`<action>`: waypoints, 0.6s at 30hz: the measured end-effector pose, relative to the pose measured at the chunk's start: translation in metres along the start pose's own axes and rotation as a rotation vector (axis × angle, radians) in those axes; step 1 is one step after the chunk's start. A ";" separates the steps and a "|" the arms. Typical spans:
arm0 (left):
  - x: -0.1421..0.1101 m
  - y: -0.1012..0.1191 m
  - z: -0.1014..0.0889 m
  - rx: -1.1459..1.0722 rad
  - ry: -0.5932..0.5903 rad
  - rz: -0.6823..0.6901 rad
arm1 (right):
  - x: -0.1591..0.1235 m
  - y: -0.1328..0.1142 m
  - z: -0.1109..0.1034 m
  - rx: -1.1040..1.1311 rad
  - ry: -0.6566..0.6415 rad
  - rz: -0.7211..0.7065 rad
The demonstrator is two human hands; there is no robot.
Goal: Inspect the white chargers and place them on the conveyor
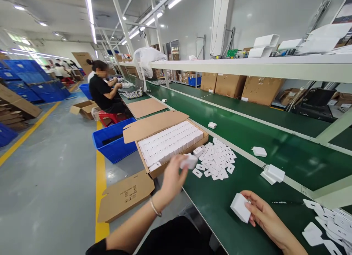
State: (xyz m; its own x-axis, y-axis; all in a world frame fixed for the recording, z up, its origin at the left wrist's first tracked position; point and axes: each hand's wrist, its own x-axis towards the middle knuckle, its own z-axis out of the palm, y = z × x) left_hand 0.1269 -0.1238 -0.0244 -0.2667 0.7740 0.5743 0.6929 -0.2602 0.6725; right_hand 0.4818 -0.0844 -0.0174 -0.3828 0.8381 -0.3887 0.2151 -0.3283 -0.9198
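Note:
My left hand (171, 180) is closed on a small white block (189, 162), smeared by motion, near the right front corner of an open cardboard box (157, 172). Rows of white charger housings (172, 141) fill that box. In my right hand (260, 210), lower and further right, a white charger (239, 208) is gripped between thumb and fingers above the green work surface. A heap of flat white plates (216, 161) with cut-out slots lies beside the box, with another white block (198, 151) at its edge. More white plates (330, 222) are spread at the right edge.
White plug chargers (259, 151) rest along the green conveyor (233, 134), some stacked near its rail. A blue bin (112, 152) and a cardboard piece (126, 196) are left of the bench. A shelf (247, 66) spans above. A co-worker (103, 88) sits further down.

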 end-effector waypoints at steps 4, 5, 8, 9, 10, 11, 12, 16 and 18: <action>0.023 -0.035 -0.050 0.426 0.052 -0.076 | 0.003 0.003 -0.003 0.048 0.010 0.039; 0.025 -0.042 -0.055 0.504 0.003 -0.058 | 0.003 0.004 -0.003 0.054 0.020 0.043; 0.027 -0.060 -0.057 0.632 -0.189 0.025 | 0.003 0.006 -0.004 0.047 0.033 0.034; 0.026 -0.065 -0.055 0.657 -0.250 0.049 | 0.002 0.006 -0.004 0.042 0.029 0.031; 0.025 -0.069 -0.054 0.679 -0.302 0.066 | 0.002 0.006 -0.004 0.041 0.023 0.027; 0.024 -0.073 -0.053 0.700 -0.341 0.075 | 0.002 0.006 -0.003 0.042 0.015 0.024; 0.023 -0.076 -0.053 0.719 -0.365 0.076 | 0.002 0.006 -0.003 0.045 0.009 0.020; 0.018 -0.080 -0.054 0.765 -0.327 0.040 | 0.002 0.005 -0.002 0.072 0.006 -0.005; 0.014 -0.072 -0.048 0.737 -0.254 0.035 | 0.002 0.006 0.000 0.086 0.011 -0.029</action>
State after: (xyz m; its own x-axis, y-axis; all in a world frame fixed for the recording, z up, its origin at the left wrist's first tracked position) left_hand 0.0412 -0.1223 -0.0421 -0.1364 0.9040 0.4052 0.9881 0.0948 0.1211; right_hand 0.4827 -0.0844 -0.0239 -0.3781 0.8524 -0.3612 0.1258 -0.3393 -0.9322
